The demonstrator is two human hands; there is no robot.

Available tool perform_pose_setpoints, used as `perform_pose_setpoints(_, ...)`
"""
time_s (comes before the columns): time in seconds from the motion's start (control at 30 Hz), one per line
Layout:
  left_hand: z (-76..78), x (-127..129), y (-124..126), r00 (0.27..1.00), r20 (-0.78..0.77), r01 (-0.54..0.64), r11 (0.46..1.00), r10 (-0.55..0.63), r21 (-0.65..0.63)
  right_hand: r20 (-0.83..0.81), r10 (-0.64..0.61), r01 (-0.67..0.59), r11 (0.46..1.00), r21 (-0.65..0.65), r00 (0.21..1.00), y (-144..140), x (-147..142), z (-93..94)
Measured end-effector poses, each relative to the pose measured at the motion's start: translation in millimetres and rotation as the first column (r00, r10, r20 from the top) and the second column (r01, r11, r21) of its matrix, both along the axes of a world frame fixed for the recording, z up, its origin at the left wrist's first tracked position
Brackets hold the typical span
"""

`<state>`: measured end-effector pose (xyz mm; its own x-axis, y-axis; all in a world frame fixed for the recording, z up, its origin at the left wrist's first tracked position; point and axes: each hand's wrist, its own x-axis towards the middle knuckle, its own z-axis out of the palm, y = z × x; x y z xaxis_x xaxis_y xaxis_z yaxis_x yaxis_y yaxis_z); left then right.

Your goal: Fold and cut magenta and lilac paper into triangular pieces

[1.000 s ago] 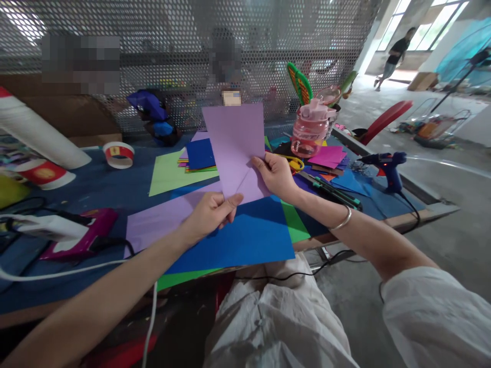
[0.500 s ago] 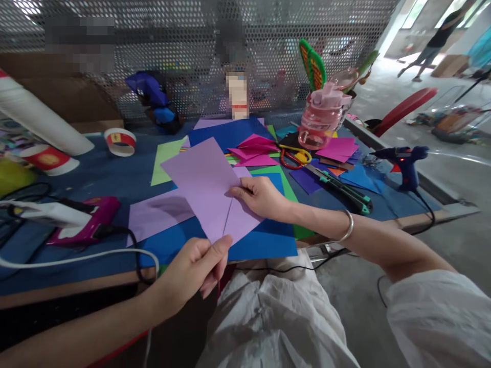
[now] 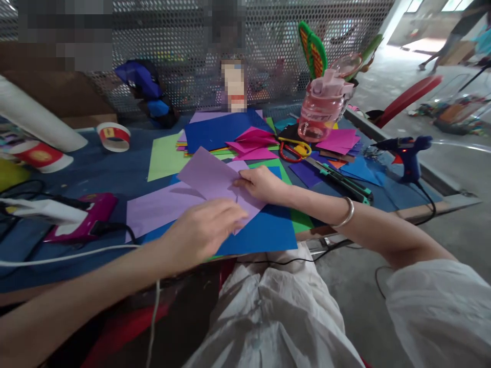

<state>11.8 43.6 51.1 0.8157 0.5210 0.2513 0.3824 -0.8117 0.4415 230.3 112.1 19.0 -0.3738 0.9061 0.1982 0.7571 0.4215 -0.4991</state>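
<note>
I am pinching the folded lilac paper [image 3: 207,176] by its right-hand part, with the thumb of my right hand [image 3: 264,185] lying on top and the fingers curling in beside it. My left hand [image 3: 203,230] is reaching across the near part of the paper with its fingers bent; it is showing blurred, so I cannot tell whether it is gripping, touching or just passing over. The paper is slanting above the blue sheet [image 3: 264,235], its far-left corner overhanging the flat lilac sheet [image 3: 153,212] and throwing a shadow there. Whether its near corner is resting on the blue sheet, my left hand is hiding.

As I judge it, handling this fold well is depending on the pinch: firm enough to stop the layers sliding, light enough not to dent them. I should be lining up the edges before pressing any crease, then running a fingertip along it from the pinched end outward. The blue sheet is offering a flat backing, better for creasing than mid-air. The utility knife [image 3: 345,184] and the scissors [image 3: 295,149] are lying beyond my right wrist, so I should be minding that forearm whenever I am turning the paper.
</note>
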Motion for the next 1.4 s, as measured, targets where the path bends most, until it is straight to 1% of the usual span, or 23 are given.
perform_pose_setpoints(0.07, -9.3, 9.3, 36.6, 0.999, -0.021, 0.043, 0.995, -0.041, 0.089, 0.125, 0.008, -0.009, 1.0, 0.013, 0.992, -4.9, 0.2, 2.4)
perform_pose_setpoints(0.1, -14.8, 12.2, 49.8, 0.996, -0.031, 0.091, 0.988, -0.088, 0.124, 0.183, 0.016, -0.021, 0.999, 0.028, 0.983, -7.1, 1.3, 3.5)
perform_pose_setpoints(0.13, -20.1, 13.9, 58.9, 0.993, -0.029, 0.116, 0.983, -0.113, 0.142, 0.233, 0.023, -0.035, 0.998, 0.048, 0.972, -9.1, 2.7, 4.4)
perform_pose_setpoints(0.17, -24.7, 14.5, 64.3, 0.992, -0.03, 0.125, 0.982, -0.122, 0.144, 0.274, 0.024, -0.045, 0.997, 0.069, 0.961, -10.7, 4.1, 5.2)
perform_pose_setpoints(0.23, -30.7, 13.5, 67.2, 0.99, -0.024, 0.141, 0.983, -0.139, 0.119, 0.326, 0.012, -0.049, 0.993, 0.105, 0.945, -12.9, 6.1, 5.8)
perform_pose_setpoints(0.33, -32.8, 10.5, 64.4, 0.987, -0.006, 0.159, 0.986, -0.159, 0.054, 0.334, -0.042, -0.001, 0.992, 0.129, 0.942, -13.4, 6.7, 4.1)
perform_pose_setpoints(0.4, -32.9, 9.5, 64.1, 0.987, 0.0, 0.163, 0.986, -0.163, 0.023, 0.289, -0.07, 0.038, 0.993, 0.116, 0.955, -11.7, 7.0, 1.0)
perform_pose_setpoints(0.5, -35.3, 9.8, 68.4, 0.992, 0.006, 0.127, 0.992, -0.127, -0.006, 0.131, -0.092, 0.077, 0.99, 0.115, 0.987, -7.1, 11.3, -4.2)
perform_pose_setpoints(0.57, -37.5, 10.4, 72.9, 0.996, 0.006, 0.09, 0.995, -0.09, -0.037, -0.005, -0.074, 0.074, 0.988, 0.133, 0.997, -5.2, 17.5, -4.8)
perform_pose_setpoints(0.67, -39.2, 11.3, 78.5, 0.999, -0.01, 0.041, 0.994, -0.042, -0.097, -0.16, -0.024, 0.048, 0.988, 0.147, 0.987, -11.6, 27.9, 1.5)
perform_pose_setpoints(0.73, -39.2, 11.9, 80.3, 0.999, -0.016, 0.027, 0.991, -0.029, -0.13, -0.202, -0.005, 0.027, 0.994, 0.105, 0.979, -24.2, 32.1, 8.9)
perform_pose_setpoints(0.8, -38.8, 12.9, 81.0, 1.0, -0.018, 0.022, 0.988, -0.025, -0.156, -0.192, 0.019, -0.022, 1.0, -0.014, 0.981, -41.5, 31.8, 15.9)
perform_pose_setpoints(0.87, -38.3, 14.0, 81.7, 0.999, -0.035, 0.006, 0.987, -0.012, -0.16, -0.134, 0.027, -0.045, 0.99, -0.135, 0.991, -59.3, 27.2, 20.5)
perform_pose_setpoints(0.9, -37.8, 14.6, 82.1, 0.999, -0.051, -0.004, 0.989, -0.003, -0.151, -0.095, 0.022, -0.038, 0.985, -0.168, 0.995, -67.1, 23.8, 21.7)
perform_pose_setpoints(1.0, -35.5, 15.7, 83.5, 0.992, -0.128, -0.016, 0.994, 0.003, -0.106, -0.007, 0.015, -0.016, 0.977, -0.214, 1.0, -82.4, 12.8, 22.6)
perform_pose_setpoints(1.07, -33.4, 15.3, 83.5, 0.982, -0.187, -0.011, 0.996, -0.006, -0.086, 0.012, 0.029, -0.025, 0.973, -0.228, 1.0, -85.9, 7.9, 23.1)
perform_pose_setpoints(1.17, -31.3, 12.7, 82.8, 0.966, -0.257, 0.013, 0.997, -0.03, -0.071, -0.008, 0.035, -0.036, 0.962, -0.272, 0.999, -85.3, 6.0, 25.8)
perform_pose_setpoints(1.23, -31.3, 10.5, 82.3, 0.959, -0.278, 0.034, 0.998, -0.049, -0.061, -0.01, 0.019, -0.021, 0.956, -0.294, 1.0, -83.7, 7.1, 27.9)
perform_pose_setpoints(1.4, -31.3, 7.9, 80.5, 0.954, -0.291, 0.061, 0.997, -0.07, -0.041, 0.007, 0.018, -0.015, 0.955, -0.298, 1.0, -80.5, 9.0, 28.5)
